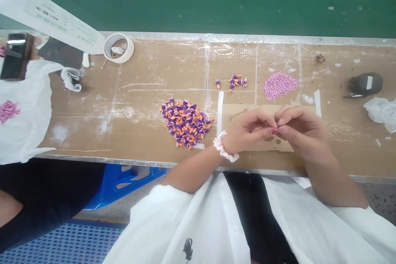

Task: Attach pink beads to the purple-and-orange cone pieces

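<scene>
My left hand (250, 129) and my right hand (301, 130) meet fingertip to fingertip above a taped-down cardboard sheet (232, 111). Both are closed in a pinch, and whatever lies between the fingertips is too small and covered to name. A white scrunchie (225, 146) circles my left wrist. Left of my hands lies a large pile of small purple, orange and pink figures (185, 123). Beyond the sheet are several more such figures (236, 82), set apart from the pile. A heap of tiny pink pieces (280, 86) lies just past my right hand.
A tape roll (119, 48) and a long white packet (55, 16) sit at the back left. Pink bits rest on a white plastic bag (27, 107), with a dark phone-like object (16, 56) behind. At right are a black rounded object (366, 84) and crumpled plastic (382, 113). Another person's leg shows lower left.
</scene>
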The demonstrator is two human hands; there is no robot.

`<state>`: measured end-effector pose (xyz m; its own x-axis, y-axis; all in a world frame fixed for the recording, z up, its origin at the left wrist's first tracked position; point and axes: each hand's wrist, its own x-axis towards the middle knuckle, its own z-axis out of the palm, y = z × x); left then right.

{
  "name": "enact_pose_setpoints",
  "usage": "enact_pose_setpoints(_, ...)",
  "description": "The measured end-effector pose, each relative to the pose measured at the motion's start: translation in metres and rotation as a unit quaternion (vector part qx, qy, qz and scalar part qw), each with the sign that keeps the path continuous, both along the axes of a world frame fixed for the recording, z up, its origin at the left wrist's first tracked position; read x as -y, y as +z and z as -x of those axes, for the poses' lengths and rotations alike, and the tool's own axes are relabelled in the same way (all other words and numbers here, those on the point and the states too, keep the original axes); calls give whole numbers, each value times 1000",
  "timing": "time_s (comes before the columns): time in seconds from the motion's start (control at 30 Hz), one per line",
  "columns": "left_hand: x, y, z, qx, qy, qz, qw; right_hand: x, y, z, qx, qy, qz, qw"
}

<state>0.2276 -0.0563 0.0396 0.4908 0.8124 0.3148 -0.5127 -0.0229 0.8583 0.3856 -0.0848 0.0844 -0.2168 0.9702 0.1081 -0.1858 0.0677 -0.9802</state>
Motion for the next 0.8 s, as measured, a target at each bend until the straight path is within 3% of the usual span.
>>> enact_pose_setpoints(0.3,3,0,0,-34,133,-173,975,-2,3,-1,-39,29,95,994)
enact_pose_setpoints(0.5,5,3,2,-47,129,-180,974,0,4,-1,-41,29,112,992)
enact_pose_setpoints(0.57,5,4,1,-39,108,-148,982,2,3,0,2,14,71,997)
enact_pose_setpoints(0.63,6,4,-1,-12,72,-75,995,4,1,0,76,-25,-22,997)
enact_pose_setpoints(0.73,8,4,-4,46,-1,58,997,7,-4,0,181,-82,-189,962)
enact_pose_setpoints(0.8,9,3,-5,73,-43,118,989,8,-6,0,210,-81,-251,942)
